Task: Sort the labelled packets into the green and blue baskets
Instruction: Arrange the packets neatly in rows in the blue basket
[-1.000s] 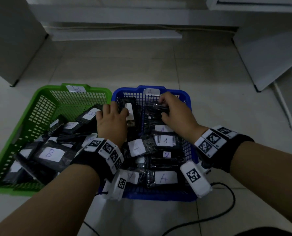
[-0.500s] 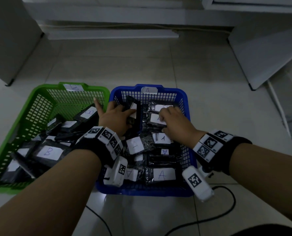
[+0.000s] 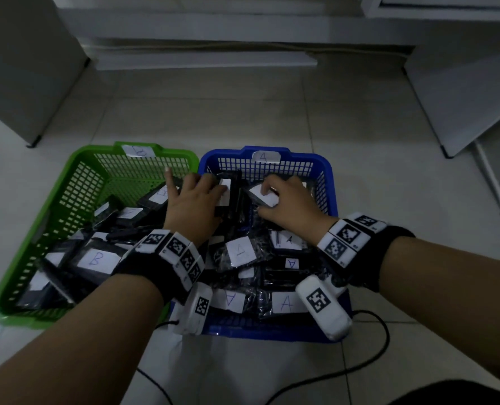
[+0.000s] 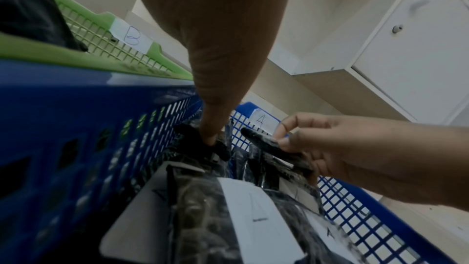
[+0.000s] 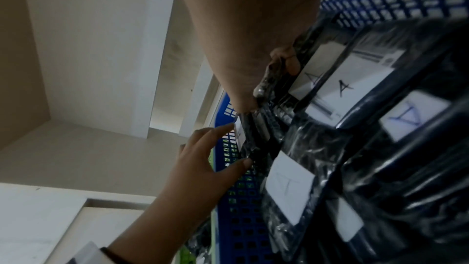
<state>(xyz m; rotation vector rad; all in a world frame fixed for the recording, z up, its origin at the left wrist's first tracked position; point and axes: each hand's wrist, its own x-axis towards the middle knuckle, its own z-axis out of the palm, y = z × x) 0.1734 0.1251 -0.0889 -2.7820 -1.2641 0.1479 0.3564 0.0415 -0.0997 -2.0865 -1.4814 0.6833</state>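
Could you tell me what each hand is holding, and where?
Right hand pinches a black packet by its far end; left hand only touches a packet.

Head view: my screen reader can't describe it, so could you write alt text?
Two hands reach into a blue basket tagged A: the left hand touches an upright packet, the right hand grips another packet. Beside it, a green basket holds packets marked B.
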